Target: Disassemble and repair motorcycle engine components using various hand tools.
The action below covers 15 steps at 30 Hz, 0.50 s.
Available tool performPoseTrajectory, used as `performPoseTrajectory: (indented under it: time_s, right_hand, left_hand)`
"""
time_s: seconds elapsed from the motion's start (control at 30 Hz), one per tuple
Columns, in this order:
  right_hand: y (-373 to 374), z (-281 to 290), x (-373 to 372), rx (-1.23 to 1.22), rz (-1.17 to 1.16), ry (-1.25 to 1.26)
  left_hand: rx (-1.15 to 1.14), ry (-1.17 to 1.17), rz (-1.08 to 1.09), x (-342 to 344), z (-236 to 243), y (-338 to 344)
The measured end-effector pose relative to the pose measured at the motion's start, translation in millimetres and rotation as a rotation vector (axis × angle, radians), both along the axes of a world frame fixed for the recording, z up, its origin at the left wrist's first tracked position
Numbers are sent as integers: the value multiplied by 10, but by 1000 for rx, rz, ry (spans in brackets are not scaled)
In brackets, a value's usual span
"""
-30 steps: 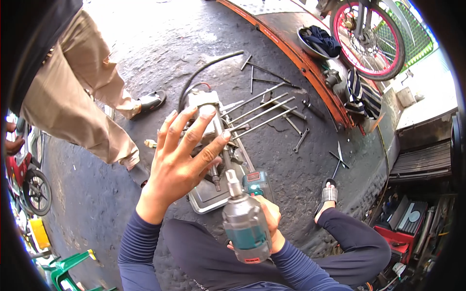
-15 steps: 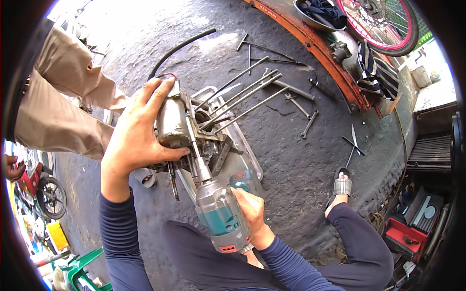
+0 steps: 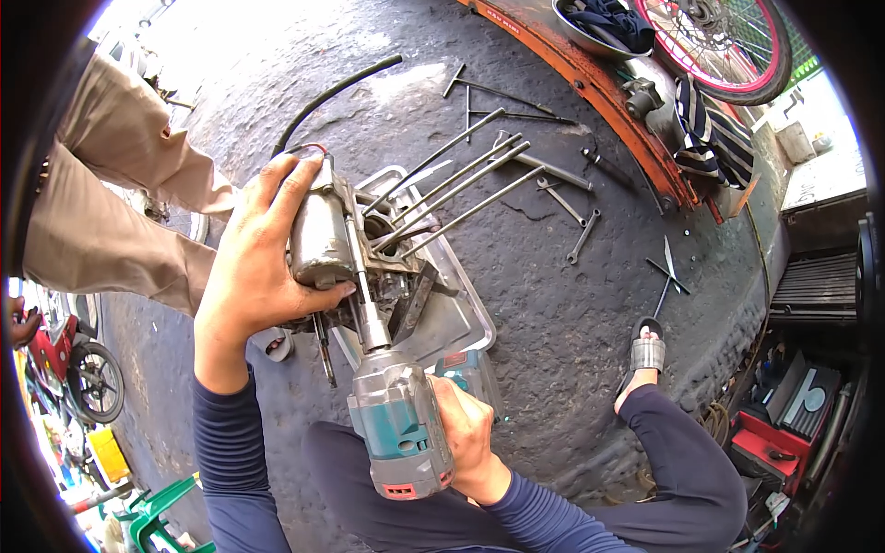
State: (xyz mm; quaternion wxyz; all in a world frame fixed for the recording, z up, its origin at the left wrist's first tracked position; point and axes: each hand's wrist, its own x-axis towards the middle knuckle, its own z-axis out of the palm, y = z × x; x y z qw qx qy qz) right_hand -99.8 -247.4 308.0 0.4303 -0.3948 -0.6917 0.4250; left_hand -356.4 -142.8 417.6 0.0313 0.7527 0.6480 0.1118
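Observation:
My left hand (image 3: 251,253) is wrapped around a silver cylindrical motor (image 3: 320,235) on a greasy engine block (image 3: 403,288). Long metal studs (image 3: 466,187) stick out of the engine toward the upper right. My right hand (image 3: 468,431) grips a teal and grey cordless impact wrench (image 3: 396,419). A socket with a long extension (image 3: 366,300) runs from the wrench's nose along the side of the motor; its far tip is hard to make out. Beneath the engine lies a clear plastic tray (image 3: 481,323).
T-handle wrenches (image 3: 502,103), combination spanners (image 3: 584,237) and a screwdriver (image 3: 666,278) lie on the dark floor. An orange metal beam (image 3: 590,88) curves along the upper right. A person in tan trousers (image 3: 120,217) stands at the left. A red toolbox (image 3: 770,452) sits at lower right.
The impact wrench and my right hand have shifted slightly left and down, and the wrench has tilted more upright. My left hand keeps its hold on the motor.

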Motion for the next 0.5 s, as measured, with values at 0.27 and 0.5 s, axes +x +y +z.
performPoseTrajectory:
  time_s: [0.27, 0.5]
  right_hand:
    - [165, -171, 10, -12, 69, 110]
    - [165, -153, -8, 57, 26, -8]
  left_hand:
    - [-10, -31, 2, 19, 20, 3]
    - [30, -8, -19, -8, -28, 14]
